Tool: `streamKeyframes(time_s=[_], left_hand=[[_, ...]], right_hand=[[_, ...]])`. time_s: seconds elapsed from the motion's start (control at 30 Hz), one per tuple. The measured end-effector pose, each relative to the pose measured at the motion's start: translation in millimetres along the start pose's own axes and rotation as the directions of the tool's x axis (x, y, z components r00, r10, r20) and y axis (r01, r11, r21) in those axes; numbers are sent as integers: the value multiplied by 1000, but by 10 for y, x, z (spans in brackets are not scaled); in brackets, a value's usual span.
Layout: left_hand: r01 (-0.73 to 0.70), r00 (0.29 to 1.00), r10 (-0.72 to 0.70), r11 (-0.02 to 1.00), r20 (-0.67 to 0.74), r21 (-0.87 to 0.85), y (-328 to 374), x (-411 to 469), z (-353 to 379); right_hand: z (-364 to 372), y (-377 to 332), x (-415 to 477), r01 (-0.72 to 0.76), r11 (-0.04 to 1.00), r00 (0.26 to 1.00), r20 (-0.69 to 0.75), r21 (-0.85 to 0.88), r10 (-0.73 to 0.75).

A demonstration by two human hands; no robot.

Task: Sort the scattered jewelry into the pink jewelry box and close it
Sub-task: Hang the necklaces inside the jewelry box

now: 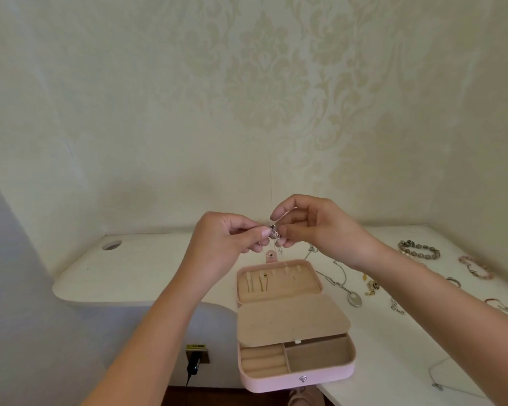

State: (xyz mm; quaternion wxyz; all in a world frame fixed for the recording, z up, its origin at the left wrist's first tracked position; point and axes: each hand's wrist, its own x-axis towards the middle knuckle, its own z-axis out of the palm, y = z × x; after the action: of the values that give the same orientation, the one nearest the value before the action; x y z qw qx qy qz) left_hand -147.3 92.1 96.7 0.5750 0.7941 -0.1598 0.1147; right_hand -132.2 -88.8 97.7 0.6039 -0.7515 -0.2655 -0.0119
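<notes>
— Hands?
— Left hand [226, 238] and right hand [314, 230] both pinch a thin silver chain [274, 234], held up between them.
— Box?
— The pink jewelry box [294, 379] lies open below them, jutting past the surface [147, 265] edge. A beaded bracelet [419, 249] lies right of the right hand.

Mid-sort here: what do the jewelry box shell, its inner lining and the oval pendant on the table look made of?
Jewelry box shell: pink faux leather by the look, smooth and matte, with a metal snap. Inner lining: beige velvety fabric, flat with no shine. Oval pendant: likely polished silver-tone metal, since it glints; the alloy cannot be told.
</notes>
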Motion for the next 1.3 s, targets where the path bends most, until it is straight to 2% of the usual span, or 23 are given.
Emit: streamKeyframes(time_s=[0.13,0.3,0.37,0.5,0.73,1.0,1.1,1.3], left_hand=[[77,992,-85,993,90,89,65,16,-91],[155,959,-179,980,220,124,131,9,-135],[158,954,-185,979,237,126,139,9,-123],[132,967,-156,983,200,127,123,17,-107],[61,977,-90,987,193,150,105,24,-111],[-11,993,1,997,117,81,36,78,-32],[-35,990,25,997,141,69,41,95,3],[-49,974,35,997,225,56,62,68,81]], right_hand=[[-23,73,-37,-103,990,994,-34,94,107],[15,105,-125,-207,960,964,209,191,166],[52,104,-143,-186,969,969,193,166,153],[65,120,-111,-147,976,987,82,163,135],[42,154,-58,-171,944,979,155,283,131],[-110,197,-34,-142,975,989,-17,170,146],[-149,212,-35,-138,954,989,-19,265,149],[-184,196,-38,-146,870,989,103,471,110]])
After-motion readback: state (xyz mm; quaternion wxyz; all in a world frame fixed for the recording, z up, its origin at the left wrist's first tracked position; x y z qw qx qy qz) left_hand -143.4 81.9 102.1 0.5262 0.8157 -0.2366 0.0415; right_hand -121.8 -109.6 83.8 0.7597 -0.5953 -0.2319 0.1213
